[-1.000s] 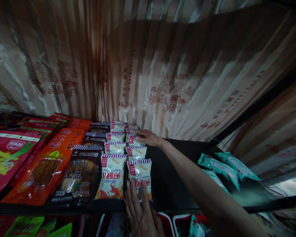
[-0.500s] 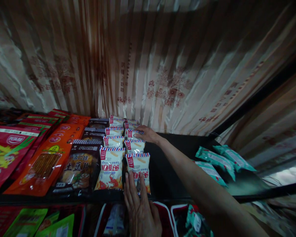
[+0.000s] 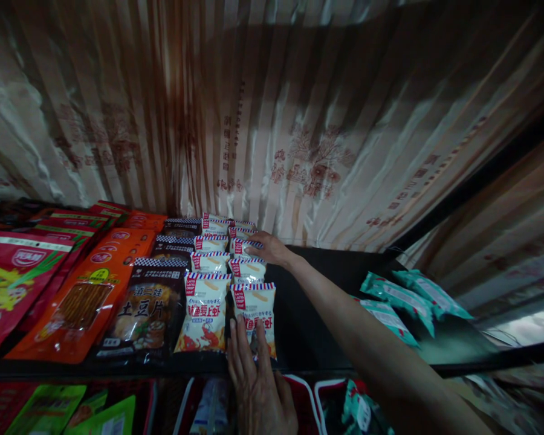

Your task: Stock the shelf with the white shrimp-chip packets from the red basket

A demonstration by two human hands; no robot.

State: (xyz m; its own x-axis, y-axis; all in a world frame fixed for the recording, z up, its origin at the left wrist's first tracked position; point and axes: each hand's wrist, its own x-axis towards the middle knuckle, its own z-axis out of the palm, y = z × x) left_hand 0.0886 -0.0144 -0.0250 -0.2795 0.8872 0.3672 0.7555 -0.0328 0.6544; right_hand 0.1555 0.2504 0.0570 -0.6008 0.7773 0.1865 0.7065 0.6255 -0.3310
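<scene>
Two columns of white snack packets with red-and-blue striped tops stand one behind another on a black shelf (image 3: 317,302). My left hand (image 3: 258,380) rests against the lower front of the foremost right-hand packet (image 3: 254,299), fingers stretched upward and covering part of it. Reaching in from the right, my right hand (image 3: 269,246) lays its extended fingers on a packet (image 3: 241,248) further back in that column. Its thumb side is partly hidden. Beside it, the left column's front packet (image 3: 205,314) stands upright, touched by neither hand.
Left of the columns lie dark brown snack bags (image 3: 147,311), orange bags (image 3: 79,302) and red bags (image 3: 20,284). Several teal packets (image 3: 399,296) lie at the shelf's right. Baskets (image 3: 309,402) holding packets sit below its front edge. A patterned curtain (image 3: 317,133) hangs behind.
</scene>
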